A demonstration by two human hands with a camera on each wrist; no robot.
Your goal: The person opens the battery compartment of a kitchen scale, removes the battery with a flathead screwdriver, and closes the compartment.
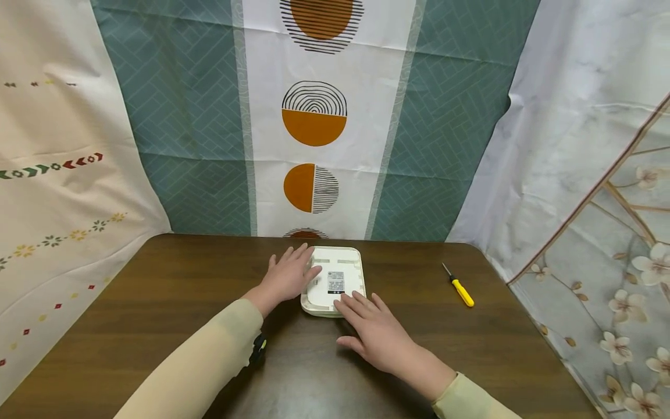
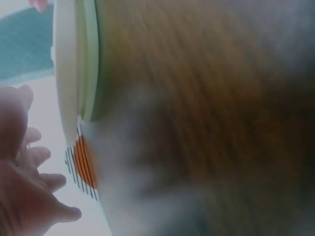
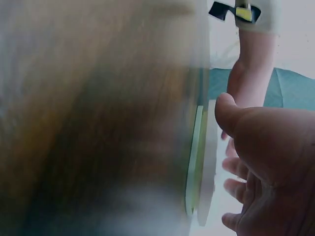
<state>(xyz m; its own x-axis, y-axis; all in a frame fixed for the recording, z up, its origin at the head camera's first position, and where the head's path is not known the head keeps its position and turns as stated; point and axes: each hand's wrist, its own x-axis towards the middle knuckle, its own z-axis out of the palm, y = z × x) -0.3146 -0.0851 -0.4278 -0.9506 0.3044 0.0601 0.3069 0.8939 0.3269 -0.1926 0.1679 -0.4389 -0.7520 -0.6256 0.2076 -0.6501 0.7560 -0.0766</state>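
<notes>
A white, flat device with rounded corners lies on the table, bearing a printed label on the face turned up. Seen edge-on in the left wrist view, the device has a pale green layer along its table side. My left hand, fingers spread and loosely straight, overlaps the device's left edge in the head view. At its near right corner is my right hand, fingers extended, thumb apart. Both wrist views show the palms facing the device with nothing gripped.
To the right on the brown table lies a screwdriver with a yellow handle. A patterned cloth hangs behind the table, with a floral curtain at the right and an embroidered one at the left.
</notes>
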